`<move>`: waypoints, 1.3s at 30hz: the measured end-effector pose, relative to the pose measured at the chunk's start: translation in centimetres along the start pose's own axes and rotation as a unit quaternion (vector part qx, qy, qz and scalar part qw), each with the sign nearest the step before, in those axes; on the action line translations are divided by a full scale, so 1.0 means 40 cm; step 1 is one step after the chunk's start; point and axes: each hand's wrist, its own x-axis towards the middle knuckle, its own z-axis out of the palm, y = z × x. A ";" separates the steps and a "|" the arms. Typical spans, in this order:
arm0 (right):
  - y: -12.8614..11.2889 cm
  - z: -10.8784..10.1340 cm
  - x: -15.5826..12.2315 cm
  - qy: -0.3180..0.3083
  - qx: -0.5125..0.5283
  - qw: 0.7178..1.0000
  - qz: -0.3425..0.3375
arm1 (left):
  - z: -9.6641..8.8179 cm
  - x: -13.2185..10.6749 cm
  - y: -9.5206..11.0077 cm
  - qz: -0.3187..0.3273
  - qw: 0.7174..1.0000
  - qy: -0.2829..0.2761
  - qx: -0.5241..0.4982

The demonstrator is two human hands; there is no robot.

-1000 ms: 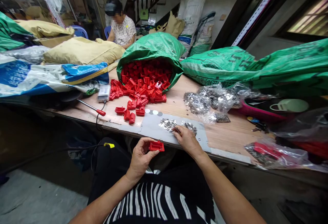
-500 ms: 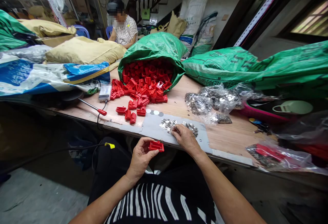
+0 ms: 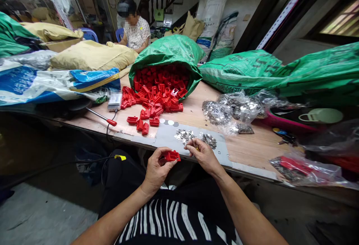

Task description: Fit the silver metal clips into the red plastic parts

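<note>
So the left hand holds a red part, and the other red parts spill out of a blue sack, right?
Not quite: the head view shows the sack is green, not blue. The left hand does hold a red part, and the other red parts spill out of that sack.

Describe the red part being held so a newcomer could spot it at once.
Find the green sack spilling loose red parts across the wooden table. Drop past the table's near edge to the left hand. Its fingers pinch one red plastic part, the only one held off the table.
</note>
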 end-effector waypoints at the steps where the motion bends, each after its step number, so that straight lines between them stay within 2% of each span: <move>1: -0.007 0.011 -0.006 -0.015 0.038 0.999 0.005 | 0.001 -0.001 -0.002 0.008 1.000 0.000 0.014; 5: -0.027 0.052 -0.026 -0.052 0.121 0.991 0.034 | 0.005 -0.004 -0.005 0.051 0.996 -0.004 0.073; 9: -0.023 0.074 -0.034 -0.049 0.119 0.991 0.040 | 0.006 -0.006 0.000 0.095 0.989 -0.004 0.112; 16: -0.005 0.073 -0.034 -0.039 0.091 0.994 0.041 | 0.004 -0.008 0.000 0.152 0.976 -0.011 0.153; 21: -0.006 0.070 -0.040 -0.049 0.111 0.990 0.067 | 0.001 -0.007 -0.004 0.175 0.970 -0.016 0.168; 26: 0.006 0.086 -0.037 -0.015 0.143 0.987 0.067 | 0.006 -0.008 -0.004 0.170 0.972 -0.020 0.161; 32: 0.022 0.106 -0.040 0.014 0.130 0.990 0.052 | 0.004 -0.004 -0.003 0.167 0.973 -0.004 0.157; 39: 0.025 0.110 -0.050 0.023 0.134 0.989 0.055 | 0.000 -0.002 -0.006 0.248 0.950 -0.026 0.190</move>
